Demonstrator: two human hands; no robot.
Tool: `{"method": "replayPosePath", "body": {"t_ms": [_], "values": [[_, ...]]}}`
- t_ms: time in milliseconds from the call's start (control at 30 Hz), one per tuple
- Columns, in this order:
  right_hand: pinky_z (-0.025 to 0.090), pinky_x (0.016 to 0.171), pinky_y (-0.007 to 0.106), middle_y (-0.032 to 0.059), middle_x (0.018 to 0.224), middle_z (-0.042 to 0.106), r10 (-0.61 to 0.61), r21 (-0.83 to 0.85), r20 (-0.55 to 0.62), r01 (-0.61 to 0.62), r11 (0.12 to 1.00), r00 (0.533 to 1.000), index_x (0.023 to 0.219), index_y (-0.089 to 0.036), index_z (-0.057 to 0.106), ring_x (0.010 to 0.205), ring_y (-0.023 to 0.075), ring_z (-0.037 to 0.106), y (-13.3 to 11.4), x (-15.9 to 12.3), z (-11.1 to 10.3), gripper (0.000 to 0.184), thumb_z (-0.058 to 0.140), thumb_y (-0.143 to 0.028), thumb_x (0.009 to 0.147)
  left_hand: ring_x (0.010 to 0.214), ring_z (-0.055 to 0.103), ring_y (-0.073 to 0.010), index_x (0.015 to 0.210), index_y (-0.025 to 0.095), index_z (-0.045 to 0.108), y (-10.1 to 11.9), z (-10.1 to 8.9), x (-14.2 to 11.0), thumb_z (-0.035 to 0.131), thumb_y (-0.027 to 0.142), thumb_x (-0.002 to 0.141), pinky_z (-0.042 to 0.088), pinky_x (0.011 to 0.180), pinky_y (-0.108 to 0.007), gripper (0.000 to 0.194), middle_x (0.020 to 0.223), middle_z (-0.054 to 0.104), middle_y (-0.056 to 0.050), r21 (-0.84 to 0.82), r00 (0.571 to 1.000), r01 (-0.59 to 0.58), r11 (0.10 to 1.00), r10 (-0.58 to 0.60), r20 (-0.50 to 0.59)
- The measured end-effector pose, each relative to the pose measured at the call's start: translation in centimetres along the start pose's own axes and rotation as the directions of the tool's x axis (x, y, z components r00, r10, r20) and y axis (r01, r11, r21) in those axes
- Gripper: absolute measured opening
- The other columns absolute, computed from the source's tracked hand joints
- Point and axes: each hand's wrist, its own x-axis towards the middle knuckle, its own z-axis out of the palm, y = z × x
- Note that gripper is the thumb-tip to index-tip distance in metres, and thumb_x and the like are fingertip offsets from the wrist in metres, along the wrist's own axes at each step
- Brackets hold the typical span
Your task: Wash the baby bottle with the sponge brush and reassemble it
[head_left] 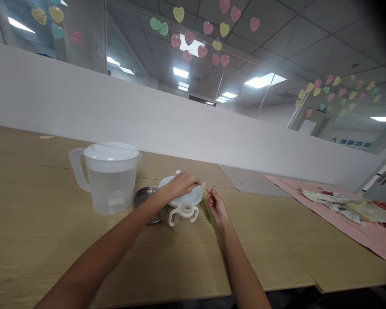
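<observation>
Over the pale blue plate [193,199], my left hand [184,184] is closed, its fingertips on a small translucent piece [202,186] that looks like a bottle nipple. My right hand [218,206] is just to the right, fingers curled and pinched close to that piece; whatever is in them is too small to make out. Below my left hand stands a clear baby bottle [182,224] with two white handles, upright and uncapped. A green-handled tool [207,211] lies beside my right hand, partly hidden. My left forearm crosses a round metal tray [142,196].
A lidded translucent pitcher [111,189] holding clear liquid stands at the left on the wooden table [266,240]. At the right a pink cloth [334,227] carries a doll and fabric. A white wall [167,124] with glass above runs along the back.
</observation>
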Motion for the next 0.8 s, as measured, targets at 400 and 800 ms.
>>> {"method": "replayPosePath", "body": {"t_ms": [400,800], "values": [[0.023,0.035,0.016,-0.0052,0.048,0.046,-0.038,0.095,-0.153,0.053,0.994,0.988,0.062,-0.014,0.060,0.040,0.0028,0.030,-0.7,0.8,-1.6,0.021,0.068,-0.033,0.059,0.075,0.060,-0.0144,0.089,0.020,0.067,-0.9,-0.9,-0.1,0.044,0.017,0.078,0.039,0.064,-0.021,0.025,0.088,0.068,-0.004,-0.084,0.998,0.030,0.996,-0.035,-0.055],[0.026,0.034,0.012,-0.0062,0.050,0.044,-0.038,0.144,-0.218,0.071,0.987,0.975,0.064,-0.014,0.055,0.040,0.0016,0.032,-0.6,1.4,-3.2,0.017,0.064,-0.029,0.064,0.072,0.059,-0.0124,0.088,0.016,0.067,-1.9,-0.3,-0.1,0.047,0.026,0.077,0.040,0.066,-0.020,0.024,0.086,0.068,-0.003,-0.294,0.994,0.078,0.953,-0.098,-0.054]]}}
